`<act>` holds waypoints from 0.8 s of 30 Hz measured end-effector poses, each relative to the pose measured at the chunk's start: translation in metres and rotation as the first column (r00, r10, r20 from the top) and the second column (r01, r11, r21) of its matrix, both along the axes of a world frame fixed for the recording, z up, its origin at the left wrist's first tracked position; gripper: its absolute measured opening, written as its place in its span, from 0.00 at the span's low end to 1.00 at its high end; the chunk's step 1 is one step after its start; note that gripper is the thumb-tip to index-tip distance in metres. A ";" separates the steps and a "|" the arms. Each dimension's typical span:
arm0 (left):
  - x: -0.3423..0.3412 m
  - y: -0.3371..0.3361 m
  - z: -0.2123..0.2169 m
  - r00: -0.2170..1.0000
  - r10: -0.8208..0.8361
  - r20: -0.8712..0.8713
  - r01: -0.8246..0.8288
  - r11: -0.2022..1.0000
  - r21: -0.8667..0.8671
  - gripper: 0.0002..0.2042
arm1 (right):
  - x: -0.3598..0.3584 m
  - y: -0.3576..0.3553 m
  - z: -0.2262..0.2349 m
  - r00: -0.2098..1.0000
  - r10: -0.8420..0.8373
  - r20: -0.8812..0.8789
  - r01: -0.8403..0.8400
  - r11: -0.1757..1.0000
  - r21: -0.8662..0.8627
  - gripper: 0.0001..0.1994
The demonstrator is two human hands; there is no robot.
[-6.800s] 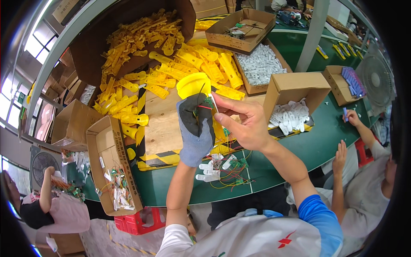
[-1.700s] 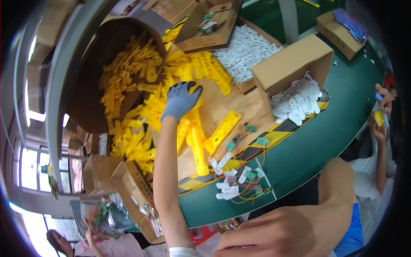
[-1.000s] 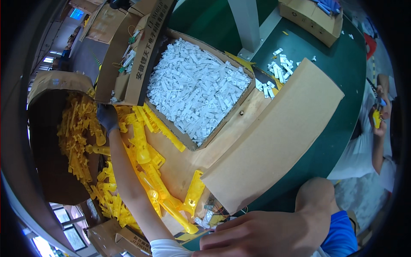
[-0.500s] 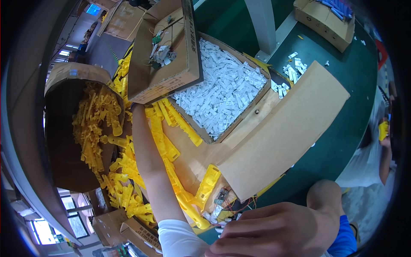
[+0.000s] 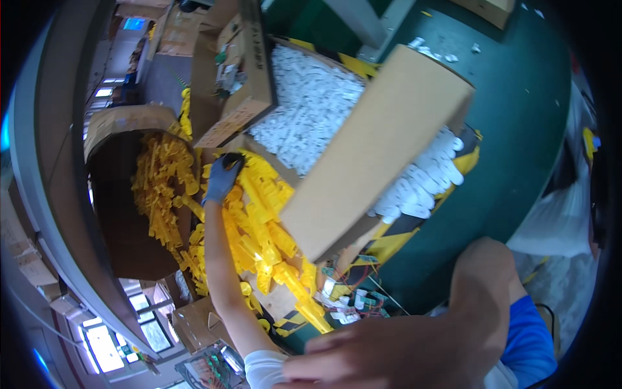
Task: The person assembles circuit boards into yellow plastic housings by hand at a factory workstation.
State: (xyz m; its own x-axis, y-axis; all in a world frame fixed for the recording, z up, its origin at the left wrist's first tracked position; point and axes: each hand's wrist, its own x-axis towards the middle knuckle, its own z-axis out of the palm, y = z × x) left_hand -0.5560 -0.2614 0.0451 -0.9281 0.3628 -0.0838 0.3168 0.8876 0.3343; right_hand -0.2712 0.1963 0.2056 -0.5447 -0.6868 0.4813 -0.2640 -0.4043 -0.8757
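Observation:
My left hand (image 5: 223,178), in a grey-blue glove with dark fingertips, reaches in at the left end of a heap of long yellow plastic parts (image 5: 259,227). Its fingers bend toward the heap beside an open carton; their grip on any part is unclear. My right hand (image 5: 382,353) is bare, blurred and close to the camera at the lower edge, its arm bent at the elbow; whether it holds anything is hidden. Right of the heap, a brown cardboard box (image 5: 389,142) lies across a shallow box full of small white plastic parts (image 5: 311,97).
An open carton (image 5: 240,117) holding small electronic pieces stands at the far left. A large round cardboard container (image 5: 129,120) with yellow parts lies on its side. Wired circuit boards (image 5: 353,298) lie near the front. White rounded pieces (image 5: 421,181) lie on the green table (image 5: 512,136).
My left hand has come into sight from behind the carton. More yellow parts now show along my forearm. The brown box appears farther left, with white rounded pieces visible beyond it. The view has shifted.

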 end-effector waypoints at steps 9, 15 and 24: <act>0.047 0.073 0.011 0.978 -0.113 -0.178 0.088 0.986 -0.140 0.24 | 0.010 -0.012 -0.001 0.987 -0.071 -0.147 -0.017 0.852 -0.524 0.05; 0.035 0.064 -0.014 0.999 -0.021 0.048 0.012 0.985 0.172 0.27 | 0.024 -0.033 0.012 0.954 -0.209 -0.216 0.080 0.869 -0.489 0.04; 0.096 0.066 0.045 0.958 -0.287 -0.006 0.287 0.958 -0.023 0.12 | 0.068 -0.040 -0.001 0.621 -0.769 -0.152 0.655 0.616 -0.438 0.06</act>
